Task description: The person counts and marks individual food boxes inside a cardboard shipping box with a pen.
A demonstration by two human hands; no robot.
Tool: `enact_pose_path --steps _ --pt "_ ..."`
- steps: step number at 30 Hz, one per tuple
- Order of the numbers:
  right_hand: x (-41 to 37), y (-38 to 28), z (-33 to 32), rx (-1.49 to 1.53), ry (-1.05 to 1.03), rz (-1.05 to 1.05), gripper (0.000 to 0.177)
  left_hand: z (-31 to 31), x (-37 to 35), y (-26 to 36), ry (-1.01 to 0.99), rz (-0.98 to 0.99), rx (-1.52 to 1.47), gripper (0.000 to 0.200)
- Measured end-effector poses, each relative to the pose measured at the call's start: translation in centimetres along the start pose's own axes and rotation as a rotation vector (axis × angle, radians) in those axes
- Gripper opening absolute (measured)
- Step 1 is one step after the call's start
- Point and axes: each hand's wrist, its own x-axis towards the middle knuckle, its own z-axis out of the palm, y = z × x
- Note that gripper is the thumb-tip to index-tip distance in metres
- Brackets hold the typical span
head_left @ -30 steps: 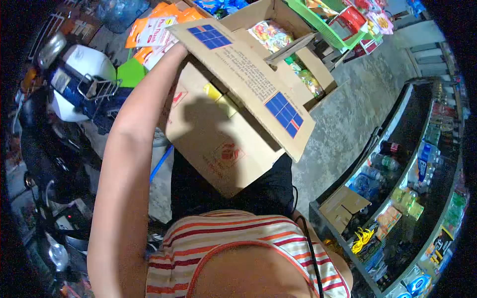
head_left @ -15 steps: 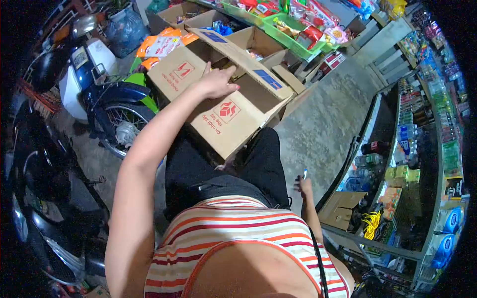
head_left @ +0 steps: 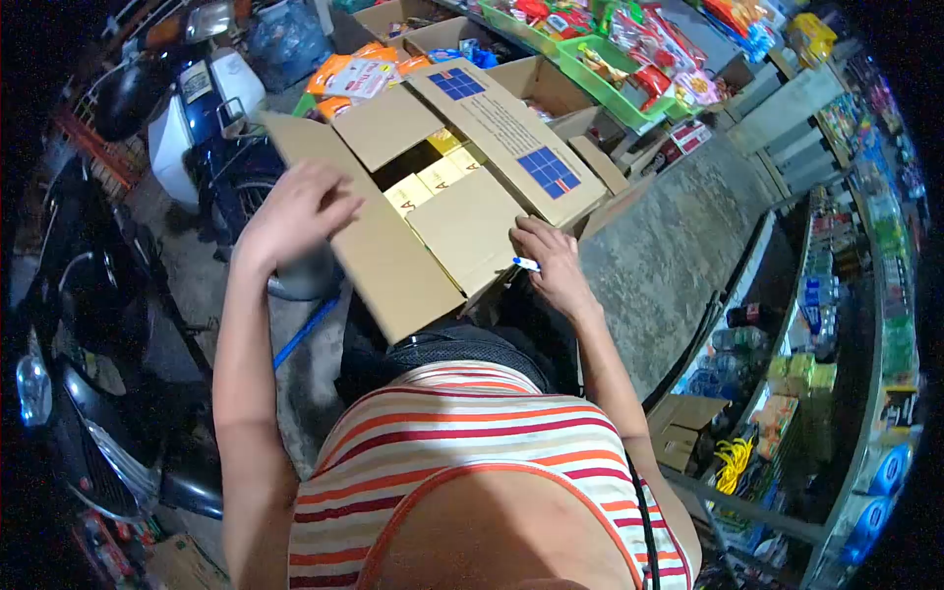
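Note:
A cardboard box (head_left: 472, 211) stands in front of my legs with its top flaps parted. Through the gap show several small yellow cartons (head_left: 423, 189) packed inside. My left hand (head_left: 300, 216), blurred by motion, is over the left long flap (head_left: 369, 231); its fingers are apart and loosely bent, with nothing seen in them. At the box's near right corner, my right hand (head_left: 557, 264) holds a slim white pen (head_left: 527, 264) with blue ends. The fingers of that hand rest on the short near flap (head_left: 472, 231). The far flap (head_left: 511, 133) bears blue printed squares.
Motorbikes (head_left: 211, 128) stand on the left. Behind the box are open cartons, orange packets (head_left: 359, 79) and a green basket (head_left: 605, 84) of snacks. Shelves (head_left: 777, 364) with bottles and goods line the right, with concrete floor (head_left: 678, 226) between.
The left long flap has swung outward, uncovering the yellow cartons. My left hand has moved left off the box's middle. My right hand has come up from my side to the box with the pen.

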Motion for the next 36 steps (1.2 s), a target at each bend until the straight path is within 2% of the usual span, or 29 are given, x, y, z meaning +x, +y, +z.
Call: enact_pose_path --steps 3,4,5,7,8,10,11,13,15,17,19,22,23,24,25,26,27,28,29,31,33,35,36 --pt "0.5 0.4 -1.2 -0.179 0.037 -0.003 0.071 3.7 -5.7 -2.9 -0.073 -0.221 -0.06 0.04" --pt "1.0 1.4 -2.0 -0.215 0.087 -0.016 0.072 6.4 -7.5 -4.5 -0.073 -0.247 -0.059 0.053" --pt "1.6 2.7 -2.9 -0.247 0.141 -0.027 0.074 8.7 -8.7 -4.9 -0.035 -0.291 0.042 0.064" --pt "3.8 4.7 -5.3 -0.298 0.32 -0.009 0.075 11.9 -9.1 -4.4 0.13 -0.416 0.052 0.07" --pt "4.7 5.5 -6.6 -0.339 0.353 0.03 0.074 13.0 -8.8 -3.8 0.126 -0.424 0.053 0.07" --pt "6.5 8.4 -8.0 -0.408 0.393 0.113 0.071 14.4 -7.7 -2.3 0.378 -0.646 -0.048 0.071" --pt "7.5 10.4 -8.0 -0.431 0.402 0.159 0.069 14.4 -7.2 -1.9 0.382 -0.65 -0.041 0.071" --pt "8.5 13.4 -7.0 -0.474 0.403 0.193 0.067 14.0 -6.7 -1.2 0.406 -0.682 -0.072 0.073" --pt "8.8 15.7 -5.6 -0.549 0.221 0.381 0.065 14.5 -6.7 -1.1 0.388 -0.698 -0.007 0.072" --pt "9.1 17.6 -4.6 -0.524 0.24 0.372 0.06 15.3 -6.7 -1.5 0.35 -0.754 0.04 0.071" --pt "9.6 18.1 -4.2 -0.3 0.09 0.553 0.056 16.8 -6.8 -2.4 0.363 -0.745 0.014 0.071" --pt "10.0 19.5 -4.3 -0.205 0.046 0.547 0.053 17.0 -7.2 -3.5 0.43 -0.691 -0.057 0.071" --pt "10.0 19.5 -4.6 -0.162 0.027 0.541 0.052 16.8 -7.0 -3.3 0.486 -0.644 -0.106 0.072" --pt "10.0 19.2 -4.5 -0.195 0.102 0.498 0.043 16.6 -6.9 -3.0 0.485 -0.638 -0.11 0.072" --pt "10.2 19.1 -4.9 -0.199 0.105 0.501 0.043 16.2 -7.0 -2.8 0.558 -0.725 -0.145 0.071" --pt "10.8 17.2 -6.3 -0.321 0.023 0.515 0.036 15.5 -6.7 -2.3 0.632 -0.812 -0.181 0.071" --pt "11.3 15.9 -7.1 -0.442 -0.06 0.526 0.03 15.0 -6.3 -2.0 0.635 -0.807 -0.187 0.071" --pt "11.4 15.7 -6.9 -0.51 0.061 0.4 0.021 14.4 -6.1 -1.7 0.729 -0.814 -0.576 0.071" --pt "12.0 14.3 -7.0 -0.489 0.095 0.329 0.022 13.6 -5.8 -1.2 0.808 -0.801 -0.969 0.071" --pt "13.9 10.2 -6.8 -0.451 -0.065 0.398 0.021 11.9 -5.1 -0.1 0.765 -0.859 -1.092 0.067" --pt "14.3 8.8 -4.2 -0.401 0.051 0.112 0.022 11.9 -5.2 -0.8 0.609 -0.899 -1.232 0.061" --pt "14.8 5.2 -3.1 -0.308 -0.027 0.031 0.021 12.0 -5.6 -1.5 0.586 -0.863 -1.203 0.057" --pt "14.6 2.2 -4.1 -0.199 -0.127 0.09 0.021 12.1 -5.1 -1.7 0.569 -0.828 -1.177 0.054"
